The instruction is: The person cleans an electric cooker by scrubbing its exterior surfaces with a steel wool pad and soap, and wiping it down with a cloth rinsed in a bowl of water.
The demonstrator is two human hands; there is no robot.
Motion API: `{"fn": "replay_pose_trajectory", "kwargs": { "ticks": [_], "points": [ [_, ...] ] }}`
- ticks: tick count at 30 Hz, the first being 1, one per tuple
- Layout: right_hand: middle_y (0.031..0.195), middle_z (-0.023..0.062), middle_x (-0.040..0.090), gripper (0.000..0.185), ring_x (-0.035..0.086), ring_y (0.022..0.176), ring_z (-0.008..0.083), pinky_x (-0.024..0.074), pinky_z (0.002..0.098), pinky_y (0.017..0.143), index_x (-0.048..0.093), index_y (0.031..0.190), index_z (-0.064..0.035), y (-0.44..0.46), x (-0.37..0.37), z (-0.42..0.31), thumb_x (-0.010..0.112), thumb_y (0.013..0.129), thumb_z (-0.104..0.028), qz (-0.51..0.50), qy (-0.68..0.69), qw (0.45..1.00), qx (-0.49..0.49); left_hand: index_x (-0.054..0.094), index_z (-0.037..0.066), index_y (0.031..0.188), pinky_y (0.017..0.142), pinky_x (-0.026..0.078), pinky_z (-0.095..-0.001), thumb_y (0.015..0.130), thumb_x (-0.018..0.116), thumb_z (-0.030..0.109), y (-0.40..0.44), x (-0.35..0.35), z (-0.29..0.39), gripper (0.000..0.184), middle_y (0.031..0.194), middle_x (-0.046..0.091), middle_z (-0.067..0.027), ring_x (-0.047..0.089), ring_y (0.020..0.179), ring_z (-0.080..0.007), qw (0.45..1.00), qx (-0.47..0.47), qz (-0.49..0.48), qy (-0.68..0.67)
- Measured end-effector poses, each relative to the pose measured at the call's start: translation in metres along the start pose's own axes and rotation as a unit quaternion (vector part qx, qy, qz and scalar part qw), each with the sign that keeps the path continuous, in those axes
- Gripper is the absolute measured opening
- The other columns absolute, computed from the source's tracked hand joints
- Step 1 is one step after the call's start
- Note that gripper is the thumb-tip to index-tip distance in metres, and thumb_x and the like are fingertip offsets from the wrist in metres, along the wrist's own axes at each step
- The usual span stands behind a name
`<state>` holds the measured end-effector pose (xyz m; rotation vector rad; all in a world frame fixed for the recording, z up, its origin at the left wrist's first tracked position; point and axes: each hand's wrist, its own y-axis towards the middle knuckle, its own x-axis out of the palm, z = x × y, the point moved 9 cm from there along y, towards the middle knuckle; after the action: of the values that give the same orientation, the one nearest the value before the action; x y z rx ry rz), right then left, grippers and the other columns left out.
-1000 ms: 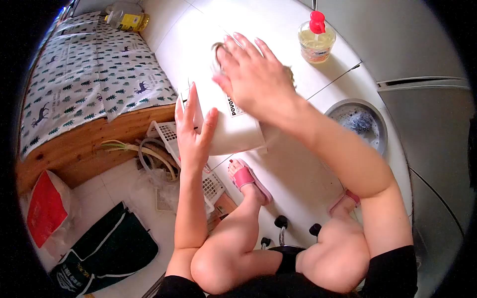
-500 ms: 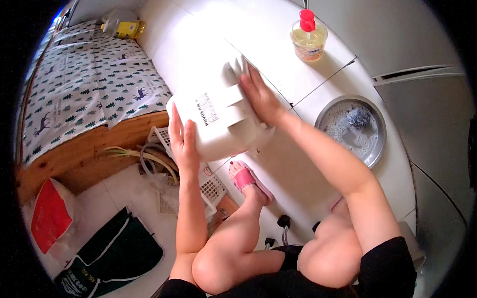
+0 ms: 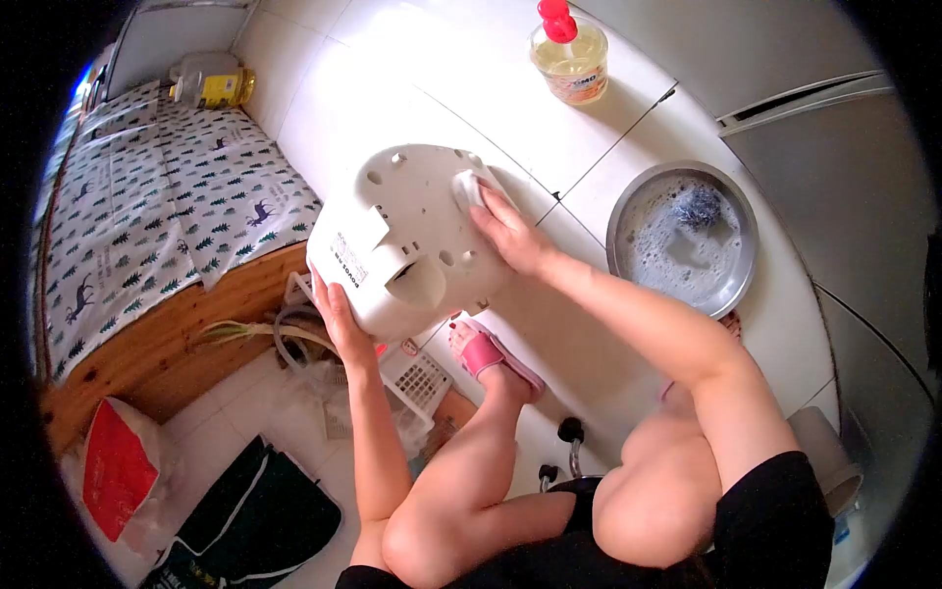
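Note:
A white plastic appliance (image 3: 392,231) is tilted with its underside facing me, showing small holes, a round recess and a printed POVOS label. My left hand (image 3: 343,324) grips its lower left edge, the fingers partly hidden beneath. My right hand (image 3: 510,231) presses a small white cloth (image 3: 468,190) against the upper right part of the underside. To the right, a round metal basin (image 3: 679,240) holds foamy water with a bluish scouring ball (image 3: 698,208) in it. Beyond my hands stands a clear pump bottle (image 3: 569,59) of yellow liquid with a red top.
A patterned cloth (image 3: 177,196) covers a wooden ledge at the left, with an oil bottle (image 3: 224,88) on it. White baskets (image 3: 417,378), a red bag (image 3: 118,471) and a dark green bag (image 3: 255,520) lie below. Grey cabinet doors (image 3: 814,196) stand at the right.
The appliance has turned, so its underside now faces me more fully. My right hand moved down and right from above it, to its right side. The view has shifted, bringing the basin into fuller sight.

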<state>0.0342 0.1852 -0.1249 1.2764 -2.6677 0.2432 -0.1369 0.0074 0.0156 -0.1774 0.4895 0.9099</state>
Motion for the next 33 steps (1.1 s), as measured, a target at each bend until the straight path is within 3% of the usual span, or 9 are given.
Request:
{"fn": "replay_pose_trajectory", "kwargs": {
  "ticks": [2,4,10,17,21,24,27,29,33],
  "points": [
    [0.156,0.0218,0.034,0.055,0.031,0.147,0.0331,0.0241,0.0384,0.121,0.036,0.150,0.0017,0.001,0.011,-0.040,0.045,0.105,-0.029,-0.019,0.094,0.995,-0.007,0.031,0.000,0.154,0.115,0.029,-0.0387,0.102,0.047,0.042,0.001,0.000,-0.001,0.068,0.153,0.039,-0.0141,0.039,0.138,-0.0250,1.000,0.001,-0.013,0.010],
    [0.155,0.0222,0.037,0.053,0.034,0.145,0.0332,0.0271,0.0383,0.119,0.039,0.148,0.0019,0.001,0.018,-0.089,0.047,0.104,-0.027,-0.059,0.050,0.995,-0.065,0.031,-0.003,0.153,0.119,0.019,-0.0415,0.105,0.038,0.039,-0.001,0.002,-0.005,0.064,0.159,0.027,-0.0181,0.027,0.145,-0.0290,0.999,-0.027,0.001,-0.031],
    [0.147,0.0197,0.047,0.031,0.048,0.134,0.0367,0.0425,0.0444,0.110,0.061,0.118,0.0014,-0.040,0.018,-0.144,0.065,0.089,-0.010,-0.053,-0.074,0.971,-0.223,0.033,-0.003,0.152,0.120,0.019,-0.0416,0.106,0.035,0.038,-0.002,0.001,-0.005,0.061,0.157,0.031,-0.0196,0.024,0.147,-0.0281,0.999,-0.033,-0.011,-0.004],
    [0.150,0.0088,0.047,0.030,0.046,0.138,0.0315,0.0385,0.0459,0.115,0.066,0.114,-0.0089,-0.091,0.029,-0.122,0.067,0.084,-0.011,-0.091,-0.235,0.912,-0.324,0.035,0.002,0.152,0.121,0.014,-0.0449,0.107,0.032,0.033,-0.005,0.010,0.050,0.055,0.160,0.029,-0.0175,0.017,0.151,-0.0313,0.975,0.106,0.050,0.188],
    [0.150,0.0134,0.047,0.033,0.045,0.138,0.0326,0.0385,0.0424,0.116,0.061,0.123,-0.0073,-0.099,0.007,-0.081,0.064,0.091,-0.010,-0.097,-0.135,0.959,-0.230,0.036,0.004,0.153,0.121,0.014,-0.0470,0.105,0.040,0.036,-0.007,0.054,0.098,0.058,0.160,0.028,-0.0194,0.021,0.150,-0.0348,0.956,0.145,-0.060,0.248],
    [0.130,0.0122,0.059,0.031,0.058,0.117,0.0201,0.0457,0.0338,0.101,0.053,0.129,-0.0052,-0.104,-0.040,0.008,0.059,0.099,-0.014,0.095,0.069,0.988,0.105,0.038,0.007,0.152,0.120,0.020,-0.0485,0.097,0.056,0.032,-0.009,0.072,0.114,0.063,0.160,0.028,-0.0201,0.025,0.148,-0.0366,0.929,0.206,-0.046,0.303],
    [0.123,0.0088,0.060,0.042,0.058,0.111,0.0169,0.0454,0.0306,0.098,0.047,0.139,-0.0052,-0.082,-0.070,0.051,0.058,0.101,-0.020,0.208,0.077,0.972,0.074,0.041,0.010,0.151,0.118,0.027,-0.0458,0.091,0.066,0.022,-0.013,0.078,0.119,0.067,0.160,0.029,-0.0188,0.030,0.147,-0.0341,0.912,0.223,-0.033,0.343],
    [0.131,0.0100,0.056,0.045,0.054,0.118,0.0183,0.0433,0.0326,0.102,0.047,0.141,-0.0047,-0.069,-0.056,0.077,0.058,0.101,-0.022,0.179,0.137,0.970,0.093,0.042,0.011,0.151,0.117,0.029,-0.0455,0.087,0.068,0.017,-0.013,0.085,0.124,0.070,0.159,0.030,-0.0196,0.032,0.146,-0.0348,0.910,0.215,-0.024,0.355],
    [0.147,0.0166,0.046,0.046,0.043,0.138,0.0283,0.0366,0.0381,0.112,0.049,0.140,-0.0029,-0.062,-0.034,0.075,0.059,0.096,-0.011,0.167,0.026,0.980,0.104,0.043,0.012,0.150,0.118,0.028,-0.0452,0.087,0.067,0.017,-0.013,0.094,0.129,0.068,0.158,0.033,-0.0192,0.032,0.146,-0.0361,0.900,0.233,-0.018,0.368]
  ]
}}
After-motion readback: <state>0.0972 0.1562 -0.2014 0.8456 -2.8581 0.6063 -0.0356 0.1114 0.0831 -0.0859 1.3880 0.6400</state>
